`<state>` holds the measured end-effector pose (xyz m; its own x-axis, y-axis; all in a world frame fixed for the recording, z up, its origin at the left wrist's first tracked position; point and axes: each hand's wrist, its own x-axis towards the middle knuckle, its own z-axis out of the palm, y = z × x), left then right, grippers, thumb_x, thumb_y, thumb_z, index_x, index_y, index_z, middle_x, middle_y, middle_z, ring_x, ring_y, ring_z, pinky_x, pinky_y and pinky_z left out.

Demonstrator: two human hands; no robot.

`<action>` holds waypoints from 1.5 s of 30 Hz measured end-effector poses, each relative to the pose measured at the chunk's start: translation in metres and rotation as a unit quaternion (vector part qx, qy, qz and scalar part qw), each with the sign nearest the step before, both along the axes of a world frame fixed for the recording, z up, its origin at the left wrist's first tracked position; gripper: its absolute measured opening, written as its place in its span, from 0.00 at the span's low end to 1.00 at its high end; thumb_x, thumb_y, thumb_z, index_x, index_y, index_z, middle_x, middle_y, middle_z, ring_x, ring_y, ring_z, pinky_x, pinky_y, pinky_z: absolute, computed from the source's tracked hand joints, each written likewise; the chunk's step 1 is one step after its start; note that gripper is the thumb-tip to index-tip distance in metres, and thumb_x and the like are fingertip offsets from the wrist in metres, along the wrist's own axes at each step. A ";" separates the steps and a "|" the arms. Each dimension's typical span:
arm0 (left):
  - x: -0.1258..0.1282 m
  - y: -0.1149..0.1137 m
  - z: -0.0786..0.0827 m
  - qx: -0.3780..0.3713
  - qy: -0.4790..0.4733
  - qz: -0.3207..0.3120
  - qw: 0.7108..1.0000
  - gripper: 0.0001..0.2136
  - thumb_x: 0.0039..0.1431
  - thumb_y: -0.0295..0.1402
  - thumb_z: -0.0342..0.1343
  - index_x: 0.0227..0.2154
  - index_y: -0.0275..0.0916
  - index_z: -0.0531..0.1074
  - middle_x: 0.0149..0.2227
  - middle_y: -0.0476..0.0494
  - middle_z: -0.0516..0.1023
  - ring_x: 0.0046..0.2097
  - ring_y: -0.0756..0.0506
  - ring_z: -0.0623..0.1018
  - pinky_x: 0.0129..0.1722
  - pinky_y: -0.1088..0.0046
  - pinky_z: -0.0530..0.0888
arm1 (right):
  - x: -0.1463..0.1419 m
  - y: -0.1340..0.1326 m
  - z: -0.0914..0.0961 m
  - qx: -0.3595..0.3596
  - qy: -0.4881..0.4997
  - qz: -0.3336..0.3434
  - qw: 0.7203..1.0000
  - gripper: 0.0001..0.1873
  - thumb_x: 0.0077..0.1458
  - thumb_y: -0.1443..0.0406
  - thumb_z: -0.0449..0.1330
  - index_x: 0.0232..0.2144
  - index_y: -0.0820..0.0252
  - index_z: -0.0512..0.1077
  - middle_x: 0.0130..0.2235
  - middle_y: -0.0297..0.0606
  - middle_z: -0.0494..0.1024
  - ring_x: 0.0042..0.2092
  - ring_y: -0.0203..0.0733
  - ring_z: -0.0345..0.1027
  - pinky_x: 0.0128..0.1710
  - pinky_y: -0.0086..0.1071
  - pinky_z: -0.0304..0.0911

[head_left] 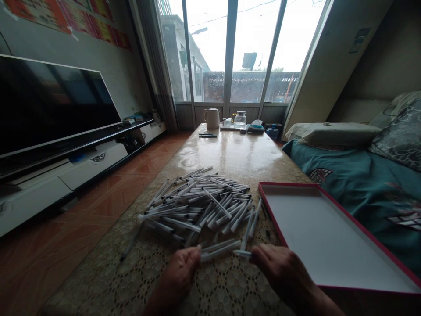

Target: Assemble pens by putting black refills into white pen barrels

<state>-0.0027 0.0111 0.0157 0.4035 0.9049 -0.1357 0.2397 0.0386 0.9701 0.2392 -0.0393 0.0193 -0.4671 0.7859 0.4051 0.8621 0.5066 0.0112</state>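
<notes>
A heap of slim white pens (200, 197), many with black ends, lies across the near half of the table. My left hand (180, 274) is closed in front of the heap, thumb and fingers pinching a white pen (222, 251) that points to the right. Another pen lies close behind that one. My right hand (279, 265) is closed too, with the pale pointed end of a pen (242, 253) sticking out leftward from its fingers. The rest of that pen is hidden by the hand. The two hands are apart.
A shallow box lid with a red rim (279, 228) and white inside lies at the right. The patterned table (154, 272) carries a kettle (212, 118), a glass pitcher (240, 119) and a tissue pack (255, 127) at its far end. A bed or couch (348, 171) stands right.
</notes>
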 end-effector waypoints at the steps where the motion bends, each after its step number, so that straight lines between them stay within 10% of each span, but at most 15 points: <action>1: -0.003 0.002 0.003 0.011 0.003 0.016 1.000 0.24 0.55 0.56 0.44 0.18 0.39 0.62 0.18 0.54 0.55 0.21 0.51 0.55 0.21 0.76 0.57 | 0.003 0.000 0.002 0.000 0.010 -0.014 1.000 0.11 0.63 0.66 0.51 0.26 0.57 0.62 0.23 0.30 0.68 0.23 0.36 0.61 0.24 0.31 0.45; 10: 0.007 0.020 -0.002 0.268 0.132 0.090 0.950 0.15 0.52 0.36 0.58 0.44 0.43 0.75 0.40 0.41 0.79 0.40 0.40 0.77 0.42 0.69 0.69 | -0.028 0.009 0.002 -0.065 0.099 -0.075 0.990 0.13 0.64 0.67 0.44 0.30 0.58 0.64 0.26 0.33 0.70 0.24 0.36 0.65 0.23 0.29 0.47; 15: 0.016 0.011 -0.003 0.079 -0.023 0.080 0.993 0.13 0.50 0.39 0.60 0.38 0.40 0.78 0.32 0.42 0.79 0.26 0.46 0.75 0.25 0.73 0.70 | -0.035 0.011 -0.008 -0.099 0.130 -0.108 0.981 0.13 0.65 0.62 0.45 0.31 0.57 0.65 0.26 0.34 0.74 0.24 0.38 0.69 0.21 0.28 0.46; 19: 0.032 -0.002 -0.003 -0.130 -0.205 0.047 0.969 0.17 0.44 0.41 0.66 0.35 0.36 0.78 0.26 0.45 0.77 0.21 0.52 0.69 0.19 0.79 0.65 | -0.048 0.013 -0.007 -0.135 0.164 -0.084 0.973 0.13 0.64 0.61 0.46 0.30 0.58 0.65 0.28 0.35 0.75 0.26 0.38 0.71 0.23 0.28 0.50; 34: 0.030 0.001 -0.015 -0.143 -0.331 0.218 0.907 0.14 0.46 0.40 0.65 0.32 0.37 0.73 0.29 0.45 0.81 0.29 0.48 0.78 0.31 0.75 0.74 | -0.031 0.017 -0.024 -0.285 0.460 -0.040 0.840 0.24 0.63 0.53 0.43 0.22 0.60 0.62 0.19 0.29 0.61 0.21 0.32 0.56 0.21 0.25 0.49; 45: 0.034 0.000 -0.013 -0.142 -0.315 0.240 0.907 0.17 0.41 0.41 0.68 0.29 0.35 0.72 0.25 0.46 0.80 0.27 0.48 0.78 0.29 0.74 0.75 | -0.032 0.015 -0.022 -0.243 0.463 -0.067 0.850 0.17 0.59 0.55 0.52 0.25 0.60 0.64 0.22 0.31 0.66 0.24 0.34 0.59 0.24 0.25 0.54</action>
<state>0.0314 0.0114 0.0027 0.0504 0.9617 -0.2694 -0.4690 0.2609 0.8437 0.2073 -0.0247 -0.0025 -0.0175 0.9865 0.1627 0.4379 0.1539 -0.8858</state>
